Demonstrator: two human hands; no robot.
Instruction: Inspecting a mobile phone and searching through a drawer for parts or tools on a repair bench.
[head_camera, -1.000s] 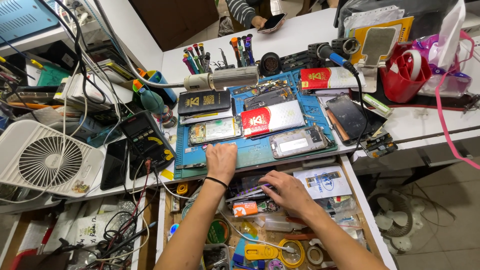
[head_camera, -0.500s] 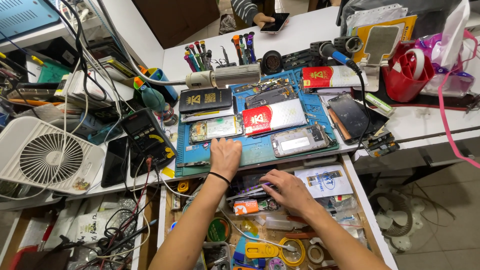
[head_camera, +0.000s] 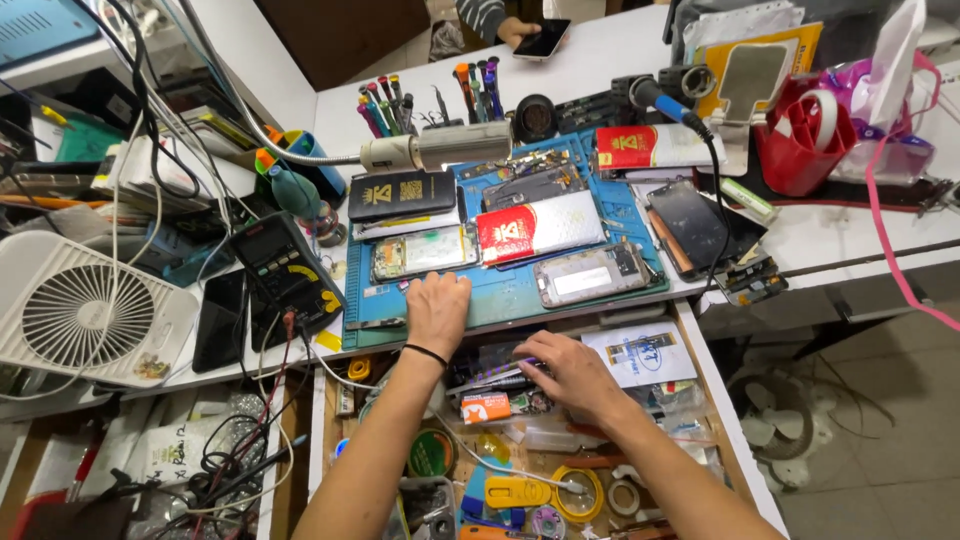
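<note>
Looking down from the head view, nearest the viewer lies an open drawer (head_camera: 700, 380) crammed with small parts: a yellow tape roll (head_camera: 578, 495), a round green tin (head_camera: 432, 452) and an orange packet (head_camera: 486, 407). Right hand (head_camera: 575, 375) reaches into this drawer, fingers curled down among the clutter beside the orange packet; whether its grip has closed on anything cannot be told, since the fingertips are hidden by the parts. Left hand (head_camera: 437, 310), a black band at the wrist, rests flat and released on the near edge of the blue work mat (head_camera: 500, 300), holding nothing. On the mat, just beyond that hand, lie an opened phone (head_camera: 595, 272), a second phone with a pale screen (head_camera: 420, 250), a red box (head_camera: 540, 228) and a black box (head_camera: 400, 193). Left of the mat sit a black meter (head_camera: 283, 270) and a white fan (head_camera: 85, 310). Farther back on the desk (head_camera: 600, 50) stand screwdrivers (head_camera: 385, 105) in a rack, and another person's hand holds a phone (head_camera: 542, 37) at the far edge. Judged from this, the step in hand is a search of the drawer for a part; the next move calls for a fine pinch among loose items.
</note>
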